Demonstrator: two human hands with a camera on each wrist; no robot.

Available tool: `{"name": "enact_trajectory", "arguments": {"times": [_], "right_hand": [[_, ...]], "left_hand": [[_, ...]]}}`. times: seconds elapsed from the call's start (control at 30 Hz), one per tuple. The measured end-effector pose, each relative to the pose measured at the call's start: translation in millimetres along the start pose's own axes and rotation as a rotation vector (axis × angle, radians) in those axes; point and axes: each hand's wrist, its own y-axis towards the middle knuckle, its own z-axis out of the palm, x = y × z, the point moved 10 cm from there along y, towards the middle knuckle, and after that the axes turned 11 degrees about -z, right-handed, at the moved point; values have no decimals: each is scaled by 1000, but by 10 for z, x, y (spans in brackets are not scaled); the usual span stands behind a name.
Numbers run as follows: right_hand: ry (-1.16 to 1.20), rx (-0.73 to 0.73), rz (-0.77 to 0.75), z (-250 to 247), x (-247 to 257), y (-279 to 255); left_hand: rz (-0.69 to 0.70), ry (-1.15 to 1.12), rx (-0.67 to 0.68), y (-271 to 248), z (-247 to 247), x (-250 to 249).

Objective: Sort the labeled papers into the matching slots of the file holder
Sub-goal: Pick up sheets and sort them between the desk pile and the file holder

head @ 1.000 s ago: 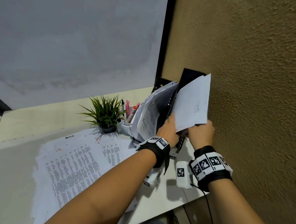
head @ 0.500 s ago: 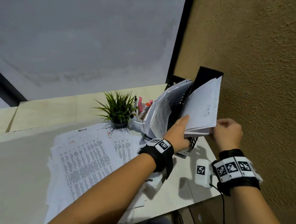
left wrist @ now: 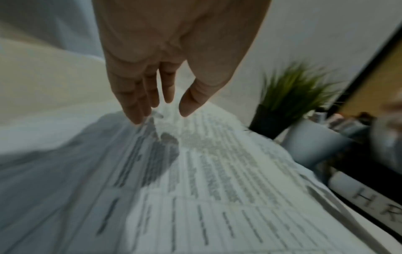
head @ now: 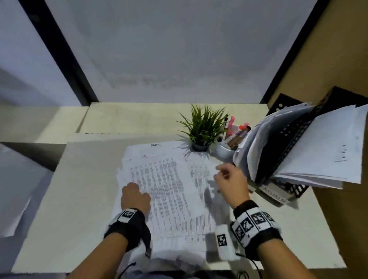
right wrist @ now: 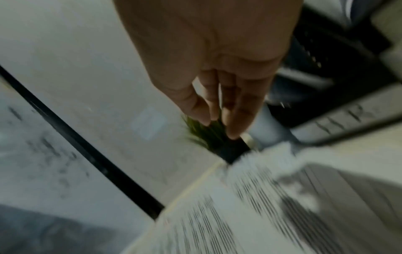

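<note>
Both hands are empty over the printed papers (head: 167, 190) mid-desk: the left hand (head: 134, 198) with relaxed fingers near their left edge, the right hand (head: 231, 181) loosely curled above their right edge. Judging by this, the step is picking the next sheet; that calls for reading its label, then carrying it to the matching slot of the black file holder (head: 288, 151) at the desk's right edge.

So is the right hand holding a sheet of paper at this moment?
No. In the right wrist view the right hand hangs above the paper stack with loose fingers and nothing between them.

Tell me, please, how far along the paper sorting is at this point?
Partly done: the black file holder already has sheets in at least two slots. Neither the left hand nor the right hand holds anything; both are over the paper stack on the desk, which still awaits sorting.
</note>
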Motion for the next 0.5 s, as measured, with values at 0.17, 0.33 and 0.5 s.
{"name": "enact_trajectory", "arguments": {"times": [0.17, 0.33, 0.5], "right_hand": [[-25, 266, 207, 832, -512, -75], [99, 248, 308, 1128, -725, -177], [65, 240, 325, 1114, -731, -171]], "left_hand": [[-157, -105, 32, 72, 40, 271], [-155, -194, 52, 141, 29, 212], [79, -91, -104, 117, -224, -4]]}}
